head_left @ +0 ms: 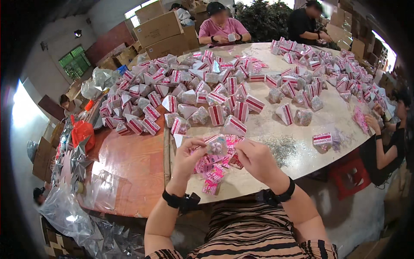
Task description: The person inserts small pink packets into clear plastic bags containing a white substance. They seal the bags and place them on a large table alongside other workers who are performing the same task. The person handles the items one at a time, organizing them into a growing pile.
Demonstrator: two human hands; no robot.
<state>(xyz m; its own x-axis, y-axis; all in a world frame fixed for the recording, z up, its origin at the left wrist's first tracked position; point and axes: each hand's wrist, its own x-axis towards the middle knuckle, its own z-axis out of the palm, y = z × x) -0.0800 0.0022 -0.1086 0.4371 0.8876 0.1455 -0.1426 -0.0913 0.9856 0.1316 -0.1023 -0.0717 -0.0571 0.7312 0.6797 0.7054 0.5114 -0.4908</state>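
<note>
I see a broad worktop (266, 127) carrying a big heap of striped wedge packs (171, 103) beyond a loose pile of pink packets (213, 175). At that pile's right edge, the right hand (260, 160) has its fingers bunched, on what I can't tell; above the pile, the left hand (185, 157) pinches one clear-wrapped wedge (217, 147) in its fingers.

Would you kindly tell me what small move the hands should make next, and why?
Probably bring the right hand onto the right side of the clear package to steady it: the left hand grips its left side, and the right fingertips are close by, though whether they already touch is unclear.
</note>
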